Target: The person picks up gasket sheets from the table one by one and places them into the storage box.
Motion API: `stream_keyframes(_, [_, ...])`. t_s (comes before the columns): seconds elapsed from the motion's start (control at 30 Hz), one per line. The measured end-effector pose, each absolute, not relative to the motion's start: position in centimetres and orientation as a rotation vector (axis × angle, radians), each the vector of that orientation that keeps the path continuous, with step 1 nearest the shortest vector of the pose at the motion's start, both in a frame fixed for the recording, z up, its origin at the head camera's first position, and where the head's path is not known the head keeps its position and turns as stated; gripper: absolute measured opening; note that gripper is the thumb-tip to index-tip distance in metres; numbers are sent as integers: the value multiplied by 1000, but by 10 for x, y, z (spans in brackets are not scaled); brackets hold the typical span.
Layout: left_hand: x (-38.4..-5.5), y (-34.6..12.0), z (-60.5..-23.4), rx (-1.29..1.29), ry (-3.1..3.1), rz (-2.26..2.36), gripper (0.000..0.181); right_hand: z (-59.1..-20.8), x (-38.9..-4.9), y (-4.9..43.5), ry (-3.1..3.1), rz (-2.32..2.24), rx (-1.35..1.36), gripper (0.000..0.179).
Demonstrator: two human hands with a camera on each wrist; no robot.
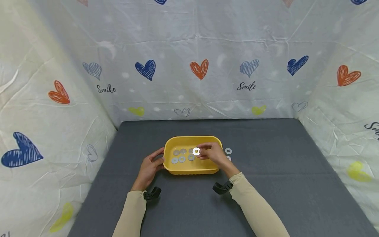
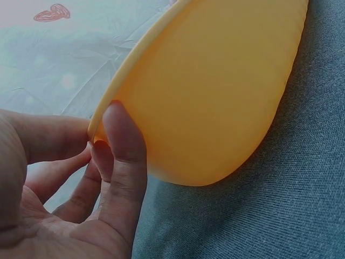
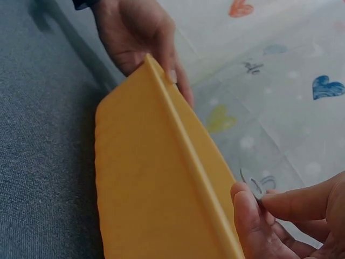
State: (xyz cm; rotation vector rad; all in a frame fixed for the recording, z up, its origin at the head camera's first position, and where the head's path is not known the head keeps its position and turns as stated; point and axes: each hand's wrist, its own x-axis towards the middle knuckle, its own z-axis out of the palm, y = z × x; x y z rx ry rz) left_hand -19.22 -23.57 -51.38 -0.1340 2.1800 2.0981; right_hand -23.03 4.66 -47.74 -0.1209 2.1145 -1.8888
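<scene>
A yellow plastic tray (image 1: 189, 172) stands on the dark cloth, with several flat metal washers (image 1: 182, 159) lying on its floor in rough rows. My left hand (image 1: 149, 168) grips the tray's left end; in the left wrist view its thumb (image 2: 124, 135) lies against the outer wall and a finger reaches the rim. Above the tray's right half, my right hand (image 1: 214, 154) pinches one washer (image 1: 196, 151) between thumb and fingers. The right wrist view shows that washer (image 3: 252, 186) nearly edge-on, above the tray rim. Part of the tray floor is hidden behind the right hand.
Just right of the tray, a loose washer (image 1: 228, 151) lies on the dark grey cloth (image 1: 266, 148), and another washer (image 1: 229, 158) is partly covered by the right wrist. A pale curtain (image 1: 222, 92) printed with hearts closes off the back and both sides.
</scene>
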Motion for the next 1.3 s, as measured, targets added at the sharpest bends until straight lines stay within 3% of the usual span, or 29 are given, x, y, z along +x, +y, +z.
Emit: stream_keyframes(1.3, [-191, -235, -510, -152, 2145, 2106, 52, -492, -241, 26, 2259, -1405, -239, 15])
